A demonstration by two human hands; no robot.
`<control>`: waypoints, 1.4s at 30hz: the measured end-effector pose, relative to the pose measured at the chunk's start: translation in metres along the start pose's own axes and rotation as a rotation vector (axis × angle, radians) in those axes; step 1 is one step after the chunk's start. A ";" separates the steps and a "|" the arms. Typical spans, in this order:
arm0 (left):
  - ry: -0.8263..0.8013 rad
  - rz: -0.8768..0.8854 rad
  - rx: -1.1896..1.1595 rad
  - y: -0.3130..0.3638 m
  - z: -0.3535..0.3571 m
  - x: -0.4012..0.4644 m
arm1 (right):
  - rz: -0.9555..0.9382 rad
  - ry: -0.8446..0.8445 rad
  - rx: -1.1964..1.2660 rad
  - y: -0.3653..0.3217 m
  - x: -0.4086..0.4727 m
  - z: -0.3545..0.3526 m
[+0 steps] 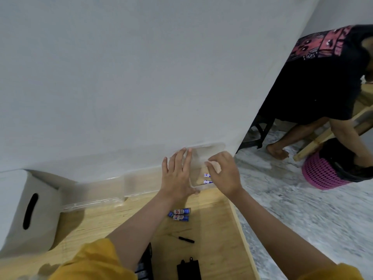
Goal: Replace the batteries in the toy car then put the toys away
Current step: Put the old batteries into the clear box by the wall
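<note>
A big white wall [121, 77] fills most of the frame, from the top down past the middle. Below it, in the lower middle, is a light wooden table [212, 229]. On the right the floor [302, 209] is grey and white like marble.

At the upper right another person in a black shirt [314, 81] bends over a pink basket [323, 174] on the floor.

At the left edge sits a white box [26, 209] with a dark slot for a handle. Next to it, along the wall, lies a long clear tray [101, 193].

In the middle of the frame, at the back of the table by the wall, is a small clear box [203, 158]. Two batteries [206, 178] with blue and white labels show through it. The left hand [177, 174] lies flat with fingers spread against the left side of the clear box. The right hand [224, 172] is on the right side, its fingers curled and pinched at the box; I cannot tell just what they hold.

Closer in, two loose batteries [180, 214] lie side by side on the table, blue, white and red. Below them is a small black screwdriver [184, 239]. At the bottom edge is a black toy part [188, 269], partly cut off. Both arms wear yellow sleeves [92, 263].
</note>
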State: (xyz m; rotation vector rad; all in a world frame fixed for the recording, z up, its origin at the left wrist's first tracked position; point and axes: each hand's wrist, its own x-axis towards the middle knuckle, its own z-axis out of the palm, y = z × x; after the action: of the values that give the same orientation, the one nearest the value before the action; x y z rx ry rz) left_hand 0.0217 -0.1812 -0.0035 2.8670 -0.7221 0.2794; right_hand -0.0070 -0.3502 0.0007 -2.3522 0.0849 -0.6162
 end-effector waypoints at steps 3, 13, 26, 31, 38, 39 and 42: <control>0.039 0.021 -0.015 -0.001 0.002 -0.002 | -0.182 0.188 -0.125 0.004 0.006 -0.016; 0.205 0.231 -0.156 -0.003 0.019 -0.015 | -0.243 -0.092 -0.133 0.021 -0.006 -0.029; -0.023 0.230 -0.127 0.003 0.016 -0.015 | -0.216 -0.158 -0.288 0.031 -0.038 -0.011; 0.014 0.251 -0.153 0.002 0.018 -0.014 | -0.344 -0.033 -0.371 0.035 -0.034 -0.003; 0.019 0.314 -0.101 -0.002 0.020 -0.015 | -0.413 -0.011 -0.440 0.039 -0.038 0.003; 0.004 0.306 -0.102 -0.003 0.022 -0.015 | -0.382 -0.040 -0.436 0.038 -0.038 0.003; -0.093 0.299 -0.151 -0.006 0.018 -0.018 | -0.260 -0.130 -0.453 0.031 -0.042 0.002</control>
State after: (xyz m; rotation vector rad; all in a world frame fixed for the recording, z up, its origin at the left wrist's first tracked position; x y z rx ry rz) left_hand 0.0120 -0.1716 -0.0254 2.6394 -1.1394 0.1232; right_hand -0.0400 -0.3630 -0.0371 -2.8658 -0.1596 -0.6131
